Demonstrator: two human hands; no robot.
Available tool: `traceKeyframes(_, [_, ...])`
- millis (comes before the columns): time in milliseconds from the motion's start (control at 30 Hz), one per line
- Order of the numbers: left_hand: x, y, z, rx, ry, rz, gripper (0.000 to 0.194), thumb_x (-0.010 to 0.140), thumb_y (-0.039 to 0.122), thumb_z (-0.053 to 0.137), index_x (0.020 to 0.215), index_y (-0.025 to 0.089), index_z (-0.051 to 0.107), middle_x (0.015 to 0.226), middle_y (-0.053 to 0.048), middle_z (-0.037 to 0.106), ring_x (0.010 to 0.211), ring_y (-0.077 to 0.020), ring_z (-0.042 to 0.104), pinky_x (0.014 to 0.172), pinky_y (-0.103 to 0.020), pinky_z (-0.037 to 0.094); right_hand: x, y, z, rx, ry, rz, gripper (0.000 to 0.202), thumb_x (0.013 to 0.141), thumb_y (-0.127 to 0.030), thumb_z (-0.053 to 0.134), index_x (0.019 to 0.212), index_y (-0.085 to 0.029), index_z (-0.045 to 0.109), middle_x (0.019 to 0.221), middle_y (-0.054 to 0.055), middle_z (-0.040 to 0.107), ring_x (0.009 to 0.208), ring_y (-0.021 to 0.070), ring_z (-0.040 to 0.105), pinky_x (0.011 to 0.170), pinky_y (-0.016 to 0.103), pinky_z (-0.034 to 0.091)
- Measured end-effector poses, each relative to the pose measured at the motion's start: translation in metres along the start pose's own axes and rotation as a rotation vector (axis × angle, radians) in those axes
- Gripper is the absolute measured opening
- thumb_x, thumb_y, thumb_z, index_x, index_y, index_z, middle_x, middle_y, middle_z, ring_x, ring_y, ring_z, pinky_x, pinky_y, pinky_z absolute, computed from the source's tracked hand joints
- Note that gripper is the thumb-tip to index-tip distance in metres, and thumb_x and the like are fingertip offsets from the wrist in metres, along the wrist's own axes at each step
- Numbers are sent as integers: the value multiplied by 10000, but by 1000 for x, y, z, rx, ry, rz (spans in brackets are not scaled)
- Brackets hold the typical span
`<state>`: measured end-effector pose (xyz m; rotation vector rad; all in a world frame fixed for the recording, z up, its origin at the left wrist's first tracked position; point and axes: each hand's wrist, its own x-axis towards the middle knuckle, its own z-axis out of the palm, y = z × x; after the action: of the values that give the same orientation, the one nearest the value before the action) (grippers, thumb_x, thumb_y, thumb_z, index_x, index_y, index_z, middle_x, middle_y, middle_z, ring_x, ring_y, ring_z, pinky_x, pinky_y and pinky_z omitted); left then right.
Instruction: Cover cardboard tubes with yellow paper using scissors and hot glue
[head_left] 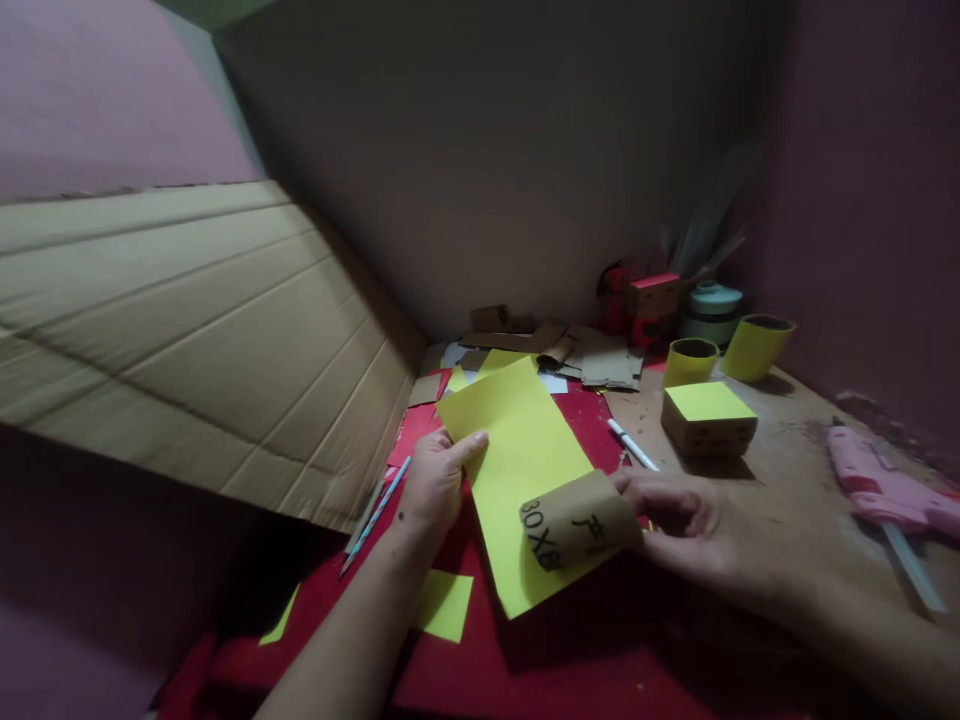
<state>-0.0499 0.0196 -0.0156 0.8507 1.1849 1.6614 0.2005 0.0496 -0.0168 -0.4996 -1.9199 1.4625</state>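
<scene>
A yellow paper sheet (525,430) is held at its left edge by my left hand (439,480), the thumb on top. Over the sheet's lower part lies a brown cardboard tube (577,525) with black handwriting on it. My right hand (675,520) grips the tube's right end between thumb and fingers. Beneath them is a red surface (570,650). A yellow paper piece (446,605) lies there near my left forearm, and a blue-striped pencil (379,515) is left of that hand.
At right stand a small box with a yellow top (710,420), two yellow tubes (690,362) and a teal-lidded jar (712,310). A pink glue gun (870,475) lies far right. Cardboard scraps (607,360) lie behind; a large cardboard panel (187,340) leans at left. A white pen (632,445) lies nearby.
</scene>
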Motion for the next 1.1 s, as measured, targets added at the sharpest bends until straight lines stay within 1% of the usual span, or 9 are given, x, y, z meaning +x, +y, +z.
traceKeyframes(233, [-3, 8, -1, 57, 118, 81, 246, 646, 261, 789, 818, 105, 710, 694, -67, 730, 593, -195, 681, 553, -282, 524, 1, 10, -9, 317, 122, 129, 74, 667, -149, 681, 661, -222, 684, 848, 34, 679, 817, 206, 607, 703, 280, 478])
traceKeyframes(333, [3, 21, -5, 73, 256, 189, 193, 598, 216, 808, 706, 118, 682, 517, 22, 635, 360, -73, 503, 348, -178, 355, 4, 14, -13, 502, 233, 180, 165, 600, -145, 664, 724, -236, 721, 784, 27, 692, 755, 205, 610, 669, 286, 484])
traceKeyframes(433, [9, 43, -8, 66, 376, 349, 213, 566, 207, 812, 641, 139, 625, 516, 73, 589, 297, -5, 334, 289, -150, 215, 9, 13, -17, 636, 357, 221, 218, 564, -155, 671, 753, -243, 738, 759, 23, 702, 730, 198, 617, 683, 290, 500])
traceKeyframes(567, [6, 67, 1, 116, 417, 529, 174, 684, 286, 754, 675, 170, 624, 499, 80, 551, 354, -52, 461, 354, -172, 345, 13, 12, -20, 722, 435, 219, 267, 588, -162, 646, 822, -253, 736, 915, 24, 723, 857, 224, 629, 766, 325, 519])
traceKeyframes(633, [-1, 66, 7, 265, 390, 619, 148, 794, 326, 667, 776, 180, 686, 614, 22, 657, 491, -92, 587, 473, -196, 456, 14, 11, -22, 725, 436, 192, 265, 620, -172, 612, 847, -251, 727, 968, 28, 715, 914, 241, 619, 804, 351, 520])
traceKeyframes(700, [-5, 55, 10, 421, 312, 675, 160, 814, 309, 655, 919, 212, 725, 905, -34, 733, 777, -143, 674, 697, -243, 532, 15, 9, -23, 731, 452, 173, 259, 642, -178, 581, 849, -251, 719, 952, 33, 709, 904, 244, 617, 811, 364, 524])
traceKeyframes(800, [-5, 24, 7, 728, 52, 653, 334, 783, 205, 657, 1111, 259, 689, 1339, -49, 574, 1250, -234, 504, 1052, -391, 400, 16, 6, -23, 816, 501, 176, 247, 635, -158, 573, 819, -254, 707, 951, 39, 706, 890, 234, 620, 834, 357, 521])
traceKeyframes(933, [0, -12, 1, 903, -180, 491, 427, 744, 43, 532, 1058, 266, 716, 1300, -55, 609, 1230, -257, 530, 1058, -504, 383, 17, 7, -23, 913, 494, 160, 262, 651, -108, 570, 829, -250, 699, 981, 14, 706, 947, 199, 616, 928, 342, 486])
traceKeyframes(1100, [-4, -23, 9, 860, -336, 423, 547, 676, -11, 482, 1116, 238, 693, 1289, -62, 622, 1222, -247, 538, 1071, -480, 374, 16, 13, -14, 879, 359, 223, 228, 721, -128, 604, 914, -203, 700, 982, 59, 710, 908, 229, 645, 850, 404, 520])
